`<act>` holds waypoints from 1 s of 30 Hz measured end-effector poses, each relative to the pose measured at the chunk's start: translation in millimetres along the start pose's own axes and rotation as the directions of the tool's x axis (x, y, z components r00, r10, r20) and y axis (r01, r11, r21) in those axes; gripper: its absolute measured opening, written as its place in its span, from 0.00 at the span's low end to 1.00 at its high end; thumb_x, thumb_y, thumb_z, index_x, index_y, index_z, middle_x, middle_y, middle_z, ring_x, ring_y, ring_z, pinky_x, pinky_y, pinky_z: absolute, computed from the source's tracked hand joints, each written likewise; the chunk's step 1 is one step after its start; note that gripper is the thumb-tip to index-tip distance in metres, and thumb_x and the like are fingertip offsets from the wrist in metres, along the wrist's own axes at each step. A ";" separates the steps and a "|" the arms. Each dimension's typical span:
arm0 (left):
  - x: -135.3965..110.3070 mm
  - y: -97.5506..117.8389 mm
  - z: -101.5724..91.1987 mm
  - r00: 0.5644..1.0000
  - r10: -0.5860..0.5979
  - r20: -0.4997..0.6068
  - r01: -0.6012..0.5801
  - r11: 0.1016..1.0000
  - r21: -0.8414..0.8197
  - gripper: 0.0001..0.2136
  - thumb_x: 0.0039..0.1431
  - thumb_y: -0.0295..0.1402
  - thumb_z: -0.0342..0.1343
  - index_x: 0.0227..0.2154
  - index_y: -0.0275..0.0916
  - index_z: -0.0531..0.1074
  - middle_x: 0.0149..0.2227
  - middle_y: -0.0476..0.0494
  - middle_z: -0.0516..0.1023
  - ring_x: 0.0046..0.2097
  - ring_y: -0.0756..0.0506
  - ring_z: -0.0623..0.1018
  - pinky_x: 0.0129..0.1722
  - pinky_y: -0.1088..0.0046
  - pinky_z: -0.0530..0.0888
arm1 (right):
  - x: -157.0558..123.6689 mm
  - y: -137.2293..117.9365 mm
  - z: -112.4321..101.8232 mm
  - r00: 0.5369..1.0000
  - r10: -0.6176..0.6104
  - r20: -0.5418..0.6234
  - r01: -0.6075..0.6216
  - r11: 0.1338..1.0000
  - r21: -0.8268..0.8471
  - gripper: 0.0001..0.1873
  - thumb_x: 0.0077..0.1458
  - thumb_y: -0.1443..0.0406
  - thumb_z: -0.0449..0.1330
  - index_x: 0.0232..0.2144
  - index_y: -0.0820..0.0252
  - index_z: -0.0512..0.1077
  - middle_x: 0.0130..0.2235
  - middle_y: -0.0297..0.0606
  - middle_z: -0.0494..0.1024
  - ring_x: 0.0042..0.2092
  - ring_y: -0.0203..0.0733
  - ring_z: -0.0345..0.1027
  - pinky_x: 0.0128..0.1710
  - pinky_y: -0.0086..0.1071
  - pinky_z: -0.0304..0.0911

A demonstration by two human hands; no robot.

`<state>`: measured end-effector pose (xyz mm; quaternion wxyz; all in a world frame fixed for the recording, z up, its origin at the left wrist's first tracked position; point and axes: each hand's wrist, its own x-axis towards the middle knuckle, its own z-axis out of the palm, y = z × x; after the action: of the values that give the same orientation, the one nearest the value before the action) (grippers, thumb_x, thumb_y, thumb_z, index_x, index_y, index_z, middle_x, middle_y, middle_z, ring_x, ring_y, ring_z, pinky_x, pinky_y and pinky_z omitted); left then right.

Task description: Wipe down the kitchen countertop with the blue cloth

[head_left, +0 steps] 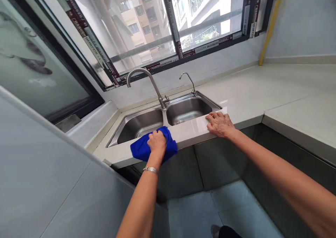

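My left hand [156,142] is closed on a blue cloth [141,149] and presses it onto the front strip of the white countertop [189,129], just in front of the left sink bowl [140,125]. A silver bangle sits on that wrist. My right hand [219,124] lies flat, fingers stretched out, on the counter edge in front of the right sink bowl [187,109]. It holds nothing.
A tall curved tap [147,80] stands between the steel bowls, with a smaller tap [189,81] behind the right one. The counter [283,91] runs right and turns the corner. A large window [157,24] is behind, tiled wall at left, tiled floor [210,210] below.
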<state>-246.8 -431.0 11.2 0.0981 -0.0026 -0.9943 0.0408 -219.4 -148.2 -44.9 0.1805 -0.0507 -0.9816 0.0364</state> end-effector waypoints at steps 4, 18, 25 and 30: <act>8.6 27.9 -4.9 0.993 0.027 0.112 -0.009 0.987 -0.163 0.16 0.60 0.32 0.53 0.47 0.32 0.77 0.50 0.23 0.78 0.53 0.30 0.78 0.50 0.50 0.76 | 4.6 -7.9 0.6 0.999 0.044 0.024 -0.043 0.998 -0.044 0.23 0.59 0.62 0.47 0.54 0.59 0.70 0.60 0.48 0.68 0.57 0.58 0.60 0.52 0.49 0.58; -22.6 -10.1 34.7 0.963 0.249 -0.104 -0.269 0.905 -0.329 0.29 0.69 0.49 0.36 0.65 0.41 0.63 0.70 0.37 0.59 0.72 0.34 0.54 0.72 0.50 0.49 | 7.2 -5.3 2.3 0.997 0.072 0.033 -0.070 0.997 -0.045 0.27 0.60 0.61 0.46 0.59 0.53 0.67 0.64 0.43 0.66 0.62 0.55 0.56 0.56 0.50 0.59; -16.0 -102.4 31.3 0.972 0.236 0.022 -0.226 0.951 -0.211 0.28 0.69 0.48 0.36 0.67 0.46 0.59 0.72 0.43 0.56 0.72 0.36 0.54 0.71 0.54 0.52 | 7.3 -2.2 6.3 0.999 0.040 0.027 -0.040 0.999 -0.013 0.27 0.60 0.61 0.45 0.59 0.52 0.68 0.64 0.44 0.67 0.61 0.57 0.57 0.56 0.53 0.59; -5.4 -161.9 33.4 0.987 0.135 0.088 -0.121 0.982 -0.147 0.29 0.69 0.48 0.35 0.68 0.45 0.57 0.72 0.41 0.54 0.73 0.36 0.53 0.71 0.53 0.53 | 12.7 18.1 5.1 0.996 -0.018 0.091 0.014 0.999 0.035 0.27 0.61 0.56 0.47 0.60 0.49 0.68 0.64 0.41 0.67 0.62 0.58 0.57 0.57 0.54 0.59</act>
<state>-247.5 -595.1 -9.3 0.0462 -0.0716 -0.9961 -0.0234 -231.5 -129.0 -46.8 0.1365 -0.0380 -0.9884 0.0542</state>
